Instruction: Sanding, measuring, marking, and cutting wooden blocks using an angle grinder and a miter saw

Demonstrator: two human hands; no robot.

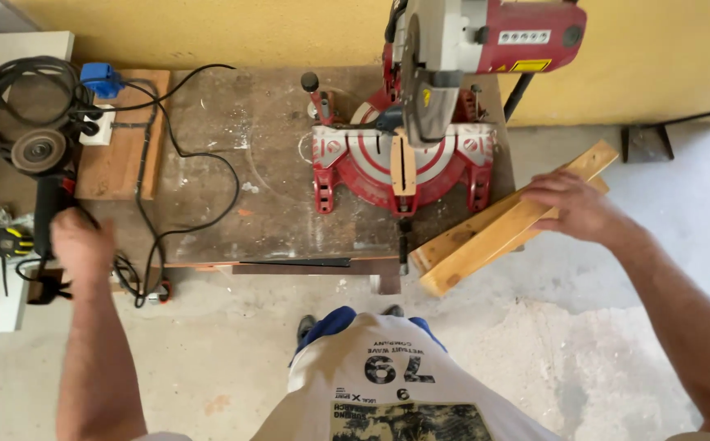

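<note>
My left hand (81,243) is closed around the black handle of an angle grinder (40,175) that lies at the left end of the low workbench (273,147), its disc pointing away from me. My right hand (574,204) rests on top of two light wooden slats (486,237) that lie slantwise off the bench's right edge, beside the red mitre saw (408,155). The fingers of that hand press on the upper slat.
A coiled black cable (12,90), a white socket strip with a blue plug (100,82) and a wooden board (122,139) are at the bench's left. A yellow tape measure (12,242) lies by the grinder. Yellow wall behind; concrete floor around my feet.
</note>
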